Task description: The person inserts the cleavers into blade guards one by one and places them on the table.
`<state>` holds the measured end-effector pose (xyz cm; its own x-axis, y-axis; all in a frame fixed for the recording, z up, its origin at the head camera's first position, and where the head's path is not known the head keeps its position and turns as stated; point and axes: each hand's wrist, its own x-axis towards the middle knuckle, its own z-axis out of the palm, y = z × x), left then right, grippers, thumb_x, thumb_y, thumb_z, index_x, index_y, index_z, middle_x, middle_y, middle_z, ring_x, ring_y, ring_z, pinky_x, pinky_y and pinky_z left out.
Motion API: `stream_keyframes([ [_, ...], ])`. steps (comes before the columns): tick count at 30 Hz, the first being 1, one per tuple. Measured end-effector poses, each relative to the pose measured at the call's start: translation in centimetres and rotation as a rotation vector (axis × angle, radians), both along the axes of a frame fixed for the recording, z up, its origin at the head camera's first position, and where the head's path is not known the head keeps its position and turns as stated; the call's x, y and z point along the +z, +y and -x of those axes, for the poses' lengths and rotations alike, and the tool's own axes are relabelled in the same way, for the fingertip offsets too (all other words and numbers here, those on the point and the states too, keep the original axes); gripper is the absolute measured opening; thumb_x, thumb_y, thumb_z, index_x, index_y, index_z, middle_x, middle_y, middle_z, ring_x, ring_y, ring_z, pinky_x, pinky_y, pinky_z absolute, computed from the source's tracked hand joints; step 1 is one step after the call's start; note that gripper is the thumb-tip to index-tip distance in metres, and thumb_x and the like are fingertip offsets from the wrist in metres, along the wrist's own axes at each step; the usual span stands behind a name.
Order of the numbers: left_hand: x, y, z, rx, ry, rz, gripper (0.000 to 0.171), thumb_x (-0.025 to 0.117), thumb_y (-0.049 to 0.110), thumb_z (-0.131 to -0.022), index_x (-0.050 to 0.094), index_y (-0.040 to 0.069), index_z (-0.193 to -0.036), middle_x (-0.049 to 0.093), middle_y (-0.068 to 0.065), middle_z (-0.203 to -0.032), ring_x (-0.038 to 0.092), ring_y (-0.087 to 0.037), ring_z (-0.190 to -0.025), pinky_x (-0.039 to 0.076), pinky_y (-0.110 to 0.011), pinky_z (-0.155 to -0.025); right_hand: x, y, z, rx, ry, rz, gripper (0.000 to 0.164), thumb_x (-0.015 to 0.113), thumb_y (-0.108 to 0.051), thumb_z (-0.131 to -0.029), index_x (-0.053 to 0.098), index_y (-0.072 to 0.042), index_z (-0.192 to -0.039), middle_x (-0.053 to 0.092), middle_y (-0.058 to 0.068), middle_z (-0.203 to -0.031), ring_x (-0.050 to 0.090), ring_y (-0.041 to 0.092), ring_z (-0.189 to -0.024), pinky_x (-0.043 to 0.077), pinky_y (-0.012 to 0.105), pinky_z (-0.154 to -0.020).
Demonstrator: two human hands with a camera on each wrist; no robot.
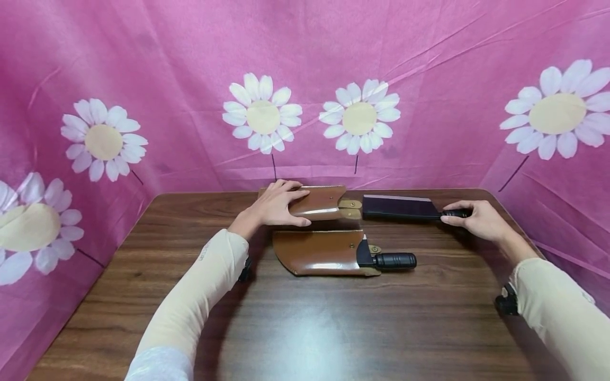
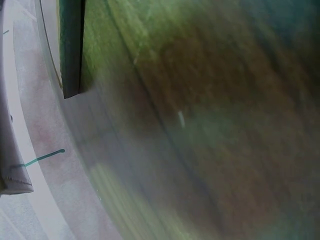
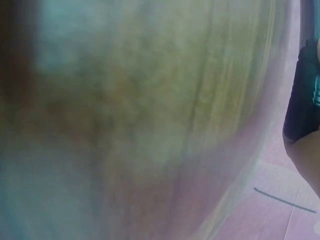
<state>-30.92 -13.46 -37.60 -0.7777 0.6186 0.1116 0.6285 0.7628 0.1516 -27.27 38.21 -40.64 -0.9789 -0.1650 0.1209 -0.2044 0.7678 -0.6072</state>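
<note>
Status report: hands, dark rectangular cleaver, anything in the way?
Left hand on farther brown leather sheath. Right hand grips cleaver by black handle, blade unsheathed. Tan snap tabs lie between sheath mouth and blade.

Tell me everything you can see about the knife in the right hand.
The knife has a broad, dark, roughly rectangular blade, paler along its far edge, and a black handle that the right hand grips. Unsheathed, it points left, its blade end close to the brown sheath under the left hand. Whether it touches the table is unclear.
</note>
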Motion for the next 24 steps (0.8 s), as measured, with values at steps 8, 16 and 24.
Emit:
stream_keyframes([
  [8, 0.2, -0.2, -0.1, -0.009, 0.006, 0.006, 0.094, 0.066, 0.074, -0.076, 0.052, 0.02, -0.151, 0.044, -0.01, -0.153, 0.038, -0.032, -0.135, 0.03, -0.048, -0.108, 0.7, -0.6, -0.7, 0.012, 0.047, 0.024, 0.04, 0.08, -0.027, -0.089, 0.074, 0.002, -0.114, 0.07, 0.025, -0.112, 0.054, -0.008, -0.085, 0.039, 0.011, -0.074],
  [16, 0.1, -0.3, -0.5, -0.006, 0.012, -0.001, 0.092, 0.068, 0.073, -0.076, 0.053, 0.019, -0.15, 0.044, -0.01, -0.152, 0.039, -0.032, -0.133, 0.031, -0.047, -0.107, 1.8, -1.6, -1.4, 0.03, 0.074, 0.028, 0.036, 0.08, -0.023, -0.089, 0.074, 0.003, -0.112, 0.073, 0.021, -0.104, 0.057, -0.006, -0.081, 0.042, 0.012, -0.07],
  [24, 0.2, -0.5, -0.6, -0.011, 0.016, -0.016, 0.092, 0.068, 0.073, -0.076, 0.054, 0.019, -0.149, 0.044, -0.011, -0.152, 0.038, -0.033, -0.134, 0.03, -0.049, -0.108, 3.2, -1.7, -2.2, -0.008, 0.095, -0.013, 0.038, 0.08, -0.027, -0.089, 0.074, 0.002, -0.112, 0.071, 0.022, -0.105, 0.055, -0.002, -0.079, 0.042, 0.014, -0.067],
])
